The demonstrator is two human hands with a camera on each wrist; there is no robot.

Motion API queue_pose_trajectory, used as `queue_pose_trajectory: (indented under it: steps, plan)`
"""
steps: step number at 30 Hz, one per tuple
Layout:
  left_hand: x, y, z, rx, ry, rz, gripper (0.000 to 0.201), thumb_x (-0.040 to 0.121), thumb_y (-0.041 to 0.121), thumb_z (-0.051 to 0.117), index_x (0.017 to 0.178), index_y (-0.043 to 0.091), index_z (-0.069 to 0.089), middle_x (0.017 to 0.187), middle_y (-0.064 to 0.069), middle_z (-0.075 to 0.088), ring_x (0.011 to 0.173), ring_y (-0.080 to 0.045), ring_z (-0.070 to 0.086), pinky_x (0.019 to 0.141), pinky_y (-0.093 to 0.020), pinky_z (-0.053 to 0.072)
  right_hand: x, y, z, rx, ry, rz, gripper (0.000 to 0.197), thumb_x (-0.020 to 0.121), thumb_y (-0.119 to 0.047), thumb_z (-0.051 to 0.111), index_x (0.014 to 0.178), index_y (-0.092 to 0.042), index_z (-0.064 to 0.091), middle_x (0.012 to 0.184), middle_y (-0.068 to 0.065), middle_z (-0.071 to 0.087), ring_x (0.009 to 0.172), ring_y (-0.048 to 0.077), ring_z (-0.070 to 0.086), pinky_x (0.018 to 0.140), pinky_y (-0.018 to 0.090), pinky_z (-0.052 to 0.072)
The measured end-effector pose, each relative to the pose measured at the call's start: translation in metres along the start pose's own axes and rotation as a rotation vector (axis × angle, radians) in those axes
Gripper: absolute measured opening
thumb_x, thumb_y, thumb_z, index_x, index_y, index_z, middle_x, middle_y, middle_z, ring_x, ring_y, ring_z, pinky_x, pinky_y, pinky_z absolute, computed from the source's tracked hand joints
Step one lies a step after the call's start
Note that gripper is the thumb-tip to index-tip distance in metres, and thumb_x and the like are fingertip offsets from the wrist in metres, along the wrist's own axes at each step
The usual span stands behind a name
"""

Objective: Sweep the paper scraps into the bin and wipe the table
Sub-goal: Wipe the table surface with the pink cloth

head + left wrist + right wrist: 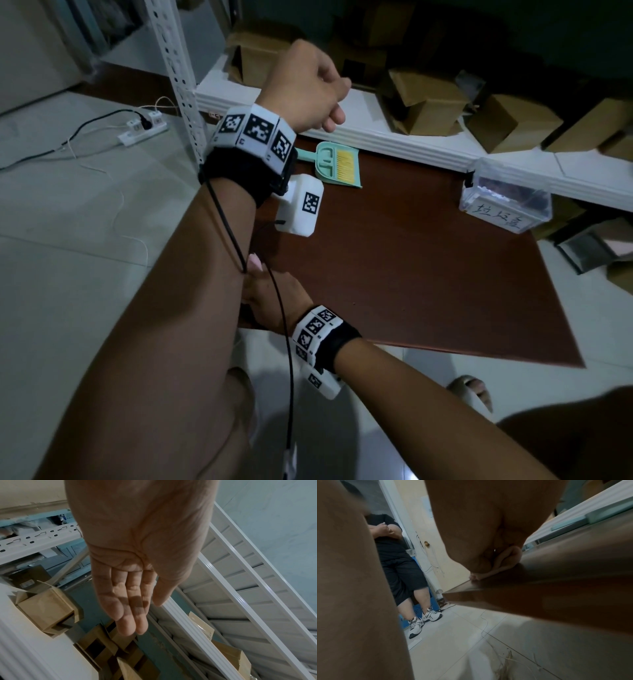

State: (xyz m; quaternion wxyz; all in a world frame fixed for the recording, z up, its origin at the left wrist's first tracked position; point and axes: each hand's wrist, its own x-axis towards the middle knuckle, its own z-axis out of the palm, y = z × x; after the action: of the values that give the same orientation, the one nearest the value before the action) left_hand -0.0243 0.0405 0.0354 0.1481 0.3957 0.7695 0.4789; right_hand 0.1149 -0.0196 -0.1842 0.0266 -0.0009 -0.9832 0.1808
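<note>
The table [428, 274] looks swept, the bin [506, 202] at its far right corner and the dustpan [337, 164] at its far edge, the left hand [305, 85] raised slack and empty, the right hand [270, 298] bunching a cloth [503, 563] on the near left corner, where a careless swipe could slide off the edge.

storeroom: metal shelving [178, 68], cardboard boxes [431, 99]
</note>
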Motion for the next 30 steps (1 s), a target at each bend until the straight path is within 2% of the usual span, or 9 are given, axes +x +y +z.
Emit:
queue_pose_trajectory:
  steps: [3,5,6,9,14,20,24,26,30]
  plan:
    - [0.000,0.001,0.005,0.007,-0.011,0.004,0.024,0.107,0.027,0.062,0.085,0.020,0.069,0.079,-0.004,0.078,0.064,-0.015,0.078,0.076,-0.038,0.068,-0.009,0.012,0.005,-0.026,-0.144,0.137,0.051,0.097,-0.028,0.051,0.148,-0.018,0.049,0.158,0.009,0.041,0.139,0.029,0.050,0.090,0.043,0.058]
    - [0.000,0.002,0.008,0.006,-0.019,0.006,0.024,0.107,0.027,0.062,0.085,0.020,0.068,0.079,-0.005,0.078,0.066,-0.016,0.078,0.079,-0.042,0.068,-0.018,0.016,0.000,-0.041,-0.178,0.159,0.058,0.099,-0.036,0.029,0.153,-0.020,0.041,0.161,0.004,0.037,0.147,0.025,0.040,0.100,0.042,0.053]
    - [0.001,0.003,0.009,0.004,-0.024,0.006,0.024,0.107,0.028,0.062,0.085,0.021,0.068,0.079,-0.005,0.078,0.066,-0.017,0.079,0.080,-0.043,0.068,-0.023,0.016,-0.007,-0.036,-0.153,0.170,0.055,0.101,-0.035,0.031,0.153,-0.018,0.043,0.158,0.005,0.042,0.145,0.025,0.042,0.101,0.039,0.052]
    - [0.002,0.003,0.014,-0.006,-0.040,0.001,0.023,0.107,0.027,0.063,0.086,0.021,0.068,0.078,-0.006,0.079,0.066,-0.018,0.078,0.078,-0.040,0.068,-0.045,0.020,-0.023,-0.008,0.028,0.151,0.041,0.095,-0.027,0.068,0.135,-0.019,0.061,0.140,0.001,0.061,0.121,0.019,0.064,0.086,0.032,0.057]
    - [0.002,0.009,0.025,0.004,-0.048,-0.009,0.022,0.107,0.027,0.063,0.087,0.019,0.070,0.081,-0.009,0.080,0.070,-0.020,0.080,0.071,-0.031,0.066,-0.072,0.050,-0.029,-0.064,-0.039,0.244,0.056,0.093,-0.034,0.033,0.147,-0.029,0.047,0.159,-0.003,0.040,0.140,0.025,0.047,0.087,0.041,0.057]
    - [0.002,0.016,0.036,-0.014,-0.061,-0.013,0.020,0.106,0.027,0.063,0.093,0.016,0.072,0.081,-0.009,0.080,0.075,-0.025,0.081,0.073,-0.034,0.066,-0.109,0.094,-0.047,-0.233,-0.052,0.399,0.058,0.090,-0.027,0.041,0.147,-0.035,0.045,0.163,-0.003,0.035,0.138,0.029,0.051,0.085,0.043,0.058]
    - [0.002,0.019,0.043,-0.005,-0.065,-0.007,0.020,0.106,0.026,0.063,0.101,0.011,0.074,0.082,-0.009,0.080,0.075,-0.025,0.081,0.074,-0.035,0.066,-0.140,0.128,-0.066,-0.327,-0.029,0.561,0.060,0.091,-0.021,0.056,0.147,-0.037,0.046,0.162,0.000,0.038,0.105,0.036,0.069,0.076,0.041,0.058]
    - [0.003,0.020,0.046,0.002,-0.075,-0.003,0.019,0.107,0.025,0.063,0.101,0.011,0.074,0.082,-0.010,0.080,0.075,-0.025,0.081,0.076,-0.036,0.067,-0.158,0.151,-0.076,-0.353,-0.027,0.664,0.062,0.092,-0.023,0.054,0.150,-0.039,0.042,0.164,-0.001,0.035,0.101,0.037,0.070,0.081,0.041,0.057]
    - [0.006,0.022,0.051,0.022,-0.087,0.002,0.018,0.106,0.024,0.063,0.102,0.011,0.075,0.080,-0.008,0.080,0.073,-0.023,0.081,0.077,-0.038,0.068,-0.206,0.208,-0.090,-0.298,0.044,0.862,0.058,0.095,-0.032,0.054,0.151,-0.042,0.039,0.165,-0.005,0.033,0.114,0.039,0.066,0.097,0.043,0.054]
